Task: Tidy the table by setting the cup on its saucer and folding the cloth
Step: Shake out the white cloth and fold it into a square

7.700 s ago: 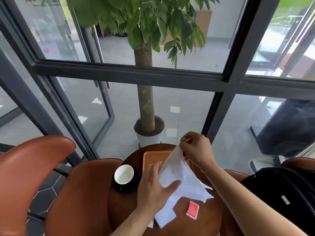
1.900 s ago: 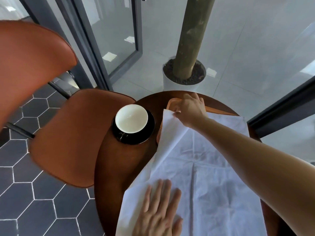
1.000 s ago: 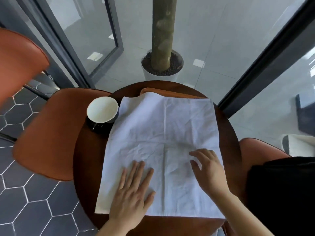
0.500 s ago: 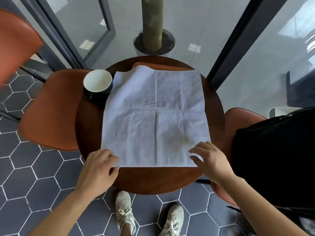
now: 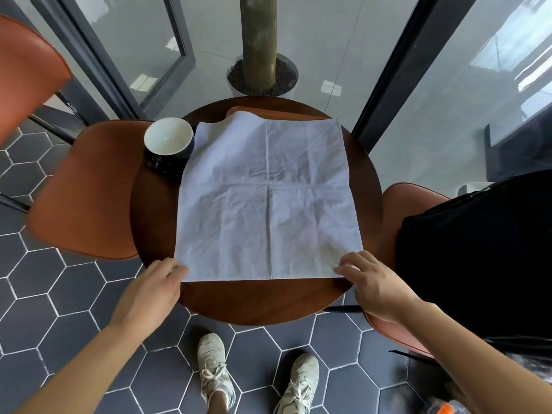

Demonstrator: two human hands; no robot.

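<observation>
A white cloth [image 5: 268, 201] lies spread flat over the round dark wooden table [image 5: 257, 300], with crease lines crossing its middle. My left hand [image 5: 149, 291] pinches the cloth's near left corner. My right hand [image 5: 373, 285] pinches the near right corner. A cup [image 5: 168, 140], white inside and dark outside, stands on a black saucer [image 5: 161, 167] at the table's far left, just beside the cloth's left edge.
An orange tray [image 5: 286, 113] peeks out under the cloth's far edge. Orange chairs stand to the left [image 5: 86, 189] and right [image 5: 397, 204]; a black bag [image 5: 478, 255] fills the right one. A potted tree [image 5: 260, 64] stands behind glass.
My hands slid from the cloth's middle to its near corners and closed on them. The view pulled back and tilted down, bringing my feet into sight.
</observation>
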